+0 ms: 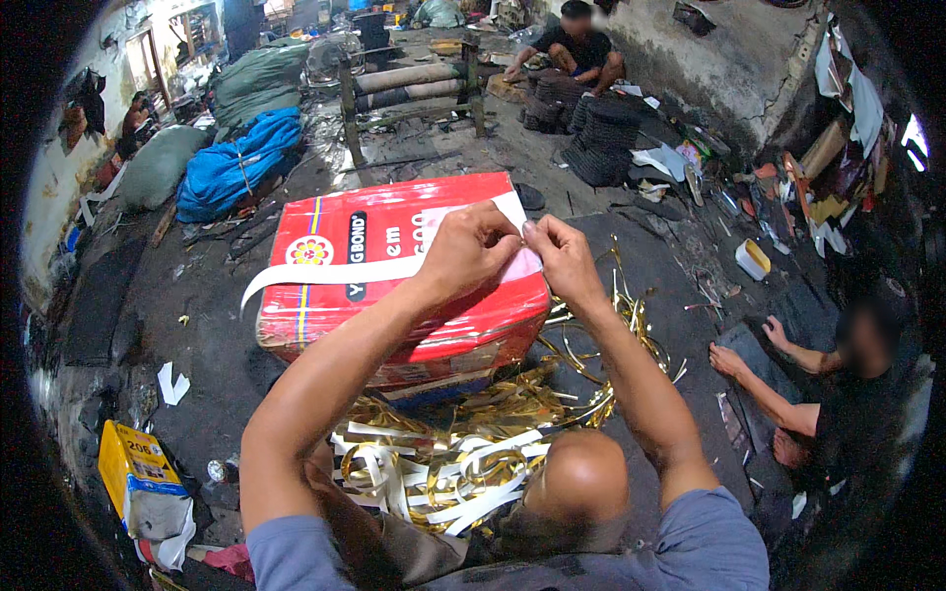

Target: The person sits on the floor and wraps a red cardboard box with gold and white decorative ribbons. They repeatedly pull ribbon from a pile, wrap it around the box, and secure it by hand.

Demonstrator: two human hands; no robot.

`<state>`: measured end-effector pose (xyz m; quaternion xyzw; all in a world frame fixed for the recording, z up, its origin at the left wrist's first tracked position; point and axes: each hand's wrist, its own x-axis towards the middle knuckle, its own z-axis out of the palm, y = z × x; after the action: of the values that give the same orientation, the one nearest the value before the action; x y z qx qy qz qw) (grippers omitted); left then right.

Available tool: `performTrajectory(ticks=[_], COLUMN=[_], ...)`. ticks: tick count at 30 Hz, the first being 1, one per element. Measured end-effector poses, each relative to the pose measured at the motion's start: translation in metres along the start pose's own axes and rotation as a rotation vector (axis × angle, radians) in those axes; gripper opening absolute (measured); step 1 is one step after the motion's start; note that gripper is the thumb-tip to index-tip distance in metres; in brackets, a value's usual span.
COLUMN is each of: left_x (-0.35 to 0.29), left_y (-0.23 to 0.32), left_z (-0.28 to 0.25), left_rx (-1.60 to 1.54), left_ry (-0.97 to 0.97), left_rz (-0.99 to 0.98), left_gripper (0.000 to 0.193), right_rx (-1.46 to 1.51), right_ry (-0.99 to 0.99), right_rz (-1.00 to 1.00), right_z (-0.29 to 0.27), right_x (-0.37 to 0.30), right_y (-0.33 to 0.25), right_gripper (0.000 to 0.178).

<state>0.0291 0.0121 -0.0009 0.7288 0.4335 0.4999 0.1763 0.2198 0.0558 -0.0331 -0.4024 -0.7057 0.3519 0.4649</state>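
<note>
A red cardboard box [394,330] wrapped in shiny film stands in front of me. Across its top runs a long white strip [330,271], its free end curling past the box's left edge. My left hand [468,254] is closed in a pinch on the strip near the box's right side. Close beside it, my right hand [567,261] pinches at the same spot, thumb and forefinger together. A pale pinkish piece [524,264] shows between the hands on the box top; whether it belongs to the strip is hidden by my fingers.
Gold and white ribbon-like strips [443,483] lie heaped between my knees and the box. A yellow carton [148,468] is at lower left, a blue tarp bundle [239,163] farther back. Co-workers sit at right and far back, near stacked dark pieces [601,143].
</note>
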Motion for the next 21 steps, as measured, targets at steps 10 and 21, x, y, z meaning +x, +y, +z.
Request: performTrajectory(ticks=[10, 21], left_x=[0.000, 0.008], left_y=[-0.001, 0.003], left_z=[0.008, 0.011], left_rx=[-0.115, -0.144], left_ry=[-0.015, -0.006], left_rz=[-0.016, -0.037], left_gripper=[0.009, 0.012], right_rx=[1.018, 0.428], right_ry=[-0.090, 0.003], right_rz=[0.605, 0.575], right_z=[0.006, -0.025], right_x=[-0.021, 0.015], right_y=[-0.001, -0.025], right_gripper=[0.028, 0.069])
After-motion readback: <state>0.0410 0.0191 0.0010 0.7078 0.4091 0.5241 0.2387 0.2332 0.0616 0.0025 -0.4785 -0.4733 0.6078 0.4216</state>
